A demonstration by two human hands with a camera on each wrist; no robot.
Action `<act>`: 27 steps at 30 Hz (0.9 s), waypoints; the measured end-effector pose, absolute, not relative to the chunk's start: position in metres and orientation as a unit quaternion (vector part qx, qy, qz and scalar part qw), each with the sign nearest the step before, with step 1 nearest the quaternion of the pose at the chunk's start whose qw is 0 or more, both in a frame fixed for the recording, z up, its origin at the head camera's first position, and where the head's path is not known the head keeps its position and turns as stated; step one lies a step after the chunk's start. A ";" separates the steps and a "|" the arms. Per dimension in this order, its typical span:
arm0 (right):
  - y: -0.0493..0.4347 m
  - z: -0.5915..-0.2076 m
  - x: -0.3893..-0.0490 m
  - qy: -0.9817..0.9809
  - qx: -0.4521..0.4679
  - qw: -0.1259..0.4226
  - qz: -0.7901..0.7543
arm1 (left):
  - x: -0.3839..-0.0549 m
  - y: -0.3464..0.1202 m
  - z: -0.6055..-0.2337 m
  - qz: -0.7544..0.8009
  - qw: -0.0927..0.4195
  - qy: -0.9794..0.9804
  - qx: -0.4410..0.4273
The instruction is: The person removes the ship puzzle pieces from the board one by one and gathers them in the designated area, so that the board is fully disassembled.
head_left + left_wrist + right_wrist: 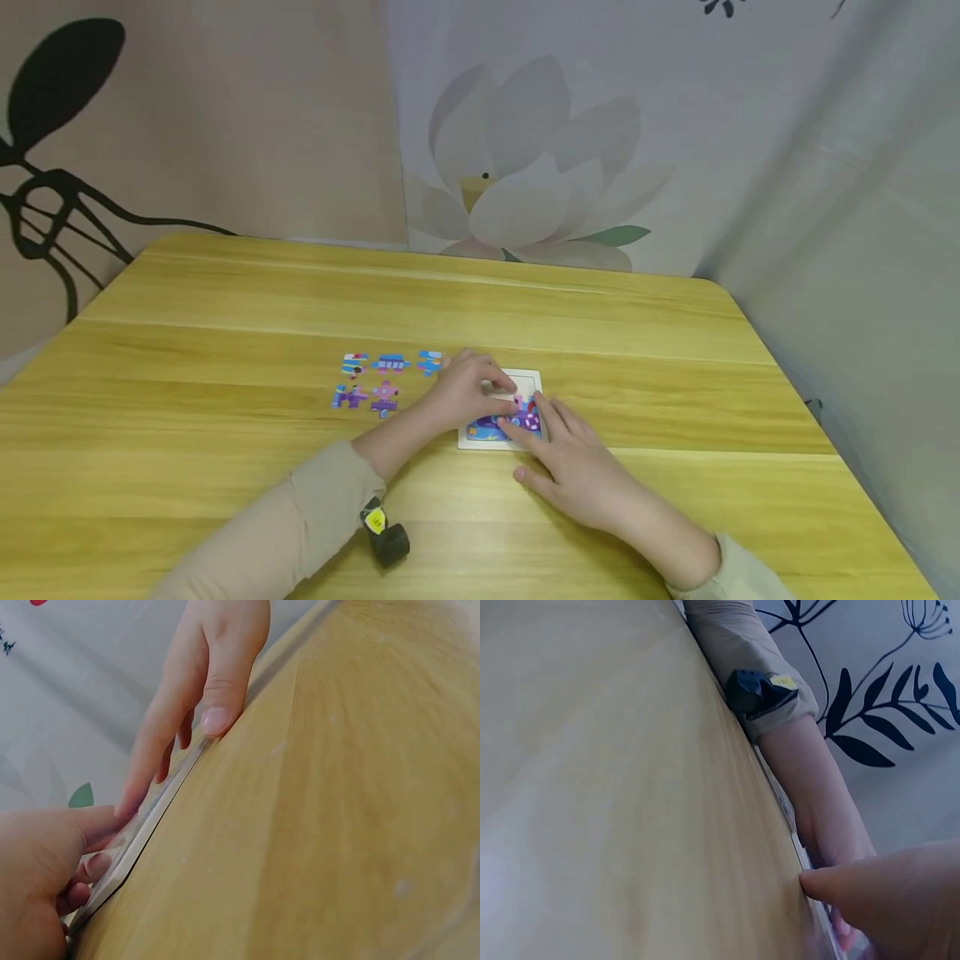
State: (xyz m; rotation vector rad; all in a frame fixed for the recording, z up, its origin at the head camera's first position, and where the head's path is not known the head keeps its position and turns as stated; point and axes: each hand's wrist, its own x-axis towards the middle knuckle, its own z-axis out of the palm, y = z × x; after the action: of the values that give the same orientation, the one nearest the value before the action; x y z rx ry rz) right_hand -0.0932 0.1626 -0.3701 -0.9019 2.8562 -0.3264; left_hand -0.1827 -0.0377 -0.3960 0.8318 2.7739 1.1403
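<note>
A small jigsaw puzzle tray (531, 373) with a pale frame lies on the table, its lower part filled with purple and blue pieces. My left hand (463, 390) reaches over its left side, curled thumb and index finger around a pink puzzle piece (519, 402) at the filled part's upper edge. My right hand (581, 475) lies at the tray's lower right with fingers spread and fairly straight. Its index fingertip touches the picture close to the left thumb, while other fingers rest along the right rim. In the left wrist view, both hands meet at the tray's edge (142, 836).
Loose puzzle pieces lie left of the tray in two rows: a striped piece (355, 364), a blue-purple piece (392, 363), a blue piece (430, 362), a purple piece (348, 397) and a pink-purple piece (385, 398). The wooden table (225, 333) ends before a printed curtain (315, 117).
</note>
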 end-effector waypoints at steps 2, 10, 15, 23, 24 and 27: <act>0.163 -0.369 -0.089 0.947 -0.299 0.062 -0.104 | -0.183 -0.037 -0.396 0.367 0.013 0.891 0.265; 0.164 -0.372 -0.073 0.935 -0.339 0.065 -0.088 | -0.182 -0.035 -0.397 0.358 0.006 0.897 0.258; 0.165 -0.374 -0.070 0.928 -0.355 0.063 -0.094 | -0.181 -0.032 -0.397 0.349 0.004 0.901 0.256; 0.166 -0.377 -0.072 0.924 -0.370 0.050 -0.077 | -0.179 -0.031 -0.395 0.342 0.006 0.906 0.250; 0.166 -0.377 -0.072 0.924 -0.371 0.050 -0.077 | -0.179 -0.030 -0.395 0.341 0.007 0.906 0.250; 0.166 -0.377 -0.073 0.924 -0.371 0.050 -0.079 | -0.178 -0.029 -0.394 0.338 0.014 0.907 0.250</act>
State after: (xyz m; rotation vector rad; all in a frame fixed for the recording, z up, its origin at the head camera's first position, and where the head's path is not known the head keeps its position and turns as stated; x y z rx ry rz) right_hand -0.0732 0.1663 -0.3770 -1.1304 2.8141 -0.2399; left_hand -0.1784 -0.0287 -0.3935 0.7770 2.8241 1.0534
